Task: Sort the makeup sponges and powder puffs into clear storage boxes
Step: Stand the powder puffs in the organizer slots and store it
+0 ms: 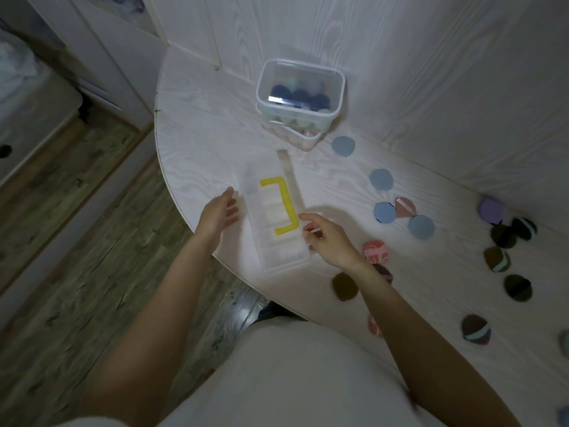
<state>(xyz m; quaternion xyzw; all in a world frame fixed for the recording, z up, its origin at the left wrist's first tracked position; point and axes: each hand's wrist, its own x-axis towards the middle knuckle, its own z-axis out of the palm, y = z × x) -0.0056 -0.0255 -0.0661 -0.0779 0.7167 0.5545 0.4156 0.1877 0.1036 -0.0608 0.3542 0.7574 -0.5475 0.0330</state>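
Puffs [381, 179] loose on table [197, 124] | tub [300, 90] contents blurred | hands [220, 211] flank lidded box [277, 217]

Hands [220, 211] beside clear box [274, 217]

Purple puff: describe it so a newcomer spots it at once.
Start at the white table and follow its right side along the wall to the cluster of dark puffs. The purple puff sits at that cluster's top left, the only purple one in view.

The person wore a pale, off-white top [295, 374], loose over the front. Both forearms were bare to the wrists, with no watch, rings or sleeves showing.
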